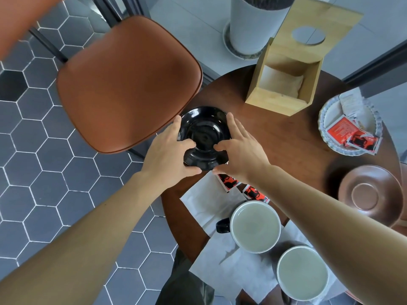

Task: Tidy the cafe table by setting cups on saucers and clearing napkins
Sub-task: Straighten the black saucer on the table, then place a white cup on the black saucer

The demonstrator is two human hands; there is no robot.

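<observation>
A glossy black saucer [203,128] sits at the far left edge of the round wooden table [275,137]. My left hand [169,155] grips its left rim and my right hand [237,150] grips its right rim, thumbs over the near side. Two cups with pale insides stand close to me: one with a black handle [255,226] and another [302,272] at its right. White napkins [209,205] lie under and around the cups. A brown saucer [370,190] rests at the table's right edge.
A wooden napkin holder [284,84] stands at the back of the table. A white fluted dish [330,119] holds red sachets; two more sachets [253,192] lie near my right wrist. A brown chair seat [127,84] is left of the table, a grey planter [253,25] behind.
</observation>
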